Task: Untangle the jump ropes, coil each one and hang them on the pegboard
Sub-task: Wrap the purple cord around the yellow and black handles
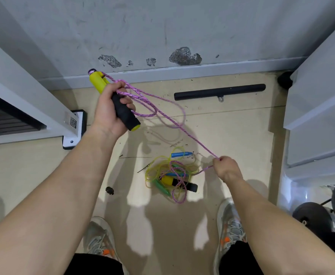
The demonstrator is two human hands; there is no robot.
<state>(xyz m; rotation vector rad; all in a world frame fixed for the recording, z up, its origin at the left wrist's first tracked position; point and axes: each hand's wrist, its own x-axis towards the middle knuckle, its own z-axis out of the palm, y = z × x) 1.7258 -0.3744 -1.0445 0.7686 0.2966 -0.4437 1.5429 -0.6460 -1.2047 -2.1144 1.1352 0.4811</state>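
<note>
The left hand point(111, 110) was raised and wrapped around a jump-rope handle point(126, 116). Its fingers curled over the black foam grip, and the yellow plastic end stuck out past the thumb. A few loose loops of pink rope point(182, 127) hung from the same hand, gathered under the fingers beside the grip.

From those loops one strand ran taut, down and across to the right hand point(227, 168). That hand was lower and well apart from the left, and it pinched the strand between thumb and curled fingers. Past the right hand the pink rope dropped to the floor point(43, 175) and joined a tangled pile point(170, 173), which lay between the two hands and below them, nearer the right one.

In that pile lay the rope's second handle point(169, 180), yellow and black like the first, with pink rope looped over it. A thin yellow cord point(152, 169) wound loosely through the pile, with a green handle point(159, 186) at the edge nearest the person. A blue handle point(181, 154) lay at the far edge, and another blue one showed partly under the cords in the middle. Whether the cords were knotted or only lay across each other could not be told.

Beyond the hands a black bar point(220, 92) lay on the floor near the wall point(162, 26). Below the forearms stood two grey shoes point(230, 225) with orange marks, one under each arm.
</note>
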